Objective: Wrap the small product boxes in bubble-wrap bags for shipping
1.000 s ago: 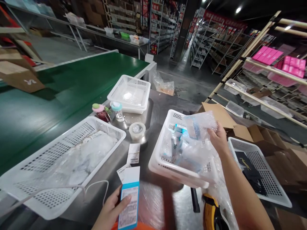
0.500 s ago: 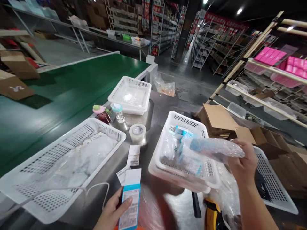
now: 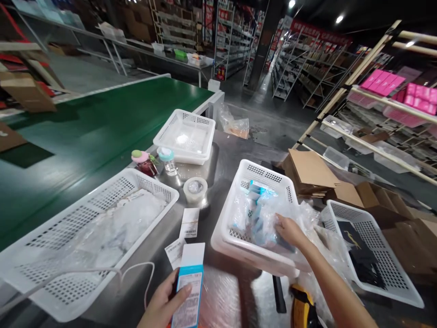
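Note:
My left hand (image 3: 165, 298) is closed around a small blue-and-white box (image 3: 190, 291) with printed text and a raised white end flap. Over the middle white basket (image 3: 294, 193), my right hand (image 3: 290, 231) has its fingertips closed on a clear bubble-wrapped package (image 3: 268, 221). That package lies among other wrapped blue-and-white items in the basket, so its outline is hard to separate. Just beyond the box are a loose printed card (image 3: 175, 253) and a banded stack of white cards (image 3: 190, 222).
A roll of clear tape (image 3: 195, 190) and two jars stand mid-table. The left basket (image 3: 92, 193) holds clear plastic bags; the right basket (image 3: 404, 273) holds dark packets. Flat cardboard (image 3: 309, 168) is stacked behind. A yellow-black tool (image 3: 300, 307) lies in front. A green conveyor (image 3: 112, 109) runs behind.
My right hand has moved left and down with the bubble-wrapped package, from above the basket's right side into it. A carton on the conveyor has shifted left. The left hand barely moved.

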Action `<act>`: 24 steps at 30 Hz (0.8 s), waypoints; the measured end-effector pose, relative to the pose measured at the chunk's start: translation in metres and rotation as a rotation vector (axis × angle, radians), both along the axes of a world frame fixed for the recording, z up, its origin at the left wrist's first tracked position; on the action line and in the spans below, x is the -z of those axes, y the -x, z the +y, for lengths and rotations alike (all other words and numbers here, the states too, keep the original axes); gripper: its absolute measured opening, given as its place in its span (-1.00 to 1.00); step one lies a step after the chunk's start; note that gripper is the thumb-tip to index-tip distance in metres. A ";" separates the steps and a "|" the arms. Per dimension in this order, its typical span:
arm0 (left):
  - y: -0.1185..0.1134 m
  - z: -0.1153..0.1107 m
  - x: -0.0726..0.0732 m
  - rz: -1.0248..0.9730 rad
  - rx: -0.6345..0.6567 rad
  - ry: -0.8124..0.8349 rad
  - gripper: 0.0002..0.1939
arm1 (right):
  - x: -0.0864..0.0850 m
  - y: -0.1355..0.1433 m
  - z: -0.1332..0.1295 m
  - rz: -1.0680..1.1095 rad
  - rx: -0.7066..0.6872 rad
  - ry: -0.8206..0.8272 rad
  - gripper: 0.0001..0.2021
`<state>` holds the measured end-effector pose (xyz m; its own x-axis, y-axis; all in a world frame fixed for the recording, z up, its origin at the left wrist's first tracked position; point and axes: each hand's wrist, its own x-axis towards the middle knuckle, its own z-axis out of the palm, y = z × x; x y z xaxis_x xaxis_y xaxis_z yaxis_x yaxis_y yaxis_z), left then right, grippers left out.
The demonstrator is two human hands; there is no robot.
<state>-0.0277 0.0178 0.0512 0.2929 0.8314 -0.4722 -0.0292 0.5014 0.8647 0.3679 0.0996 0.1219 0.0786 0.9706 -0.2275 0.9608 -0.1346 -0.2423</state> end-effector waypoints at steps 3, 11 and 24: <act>0.004 -0.001 -0.001 0.014 -0.051 0.030 -0.42 | -0.006 -0.003 0.014 -0.110 -0.006 0.009 -0.57; 0.003 0.000 0.002 0.005 -0.063 0.029 -0.43 | -0.020 0.079 0.051 -0.158 -0.596 -0.360 -0.28; 0.011 -0.004 0.004 -0.003 -0.094 0.064 -0.38 | -0.044 0.064 0.047 -0.213 -0.656 -0.583 -0.84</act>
<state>-0.0385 0.0142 0.0473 0.2166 0.8235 -0.5243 -0.0815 0.5505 0.8309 0.3036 0.1464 0.1657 -0.5477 0.7917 0.2707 0.8333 0.5451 0.0918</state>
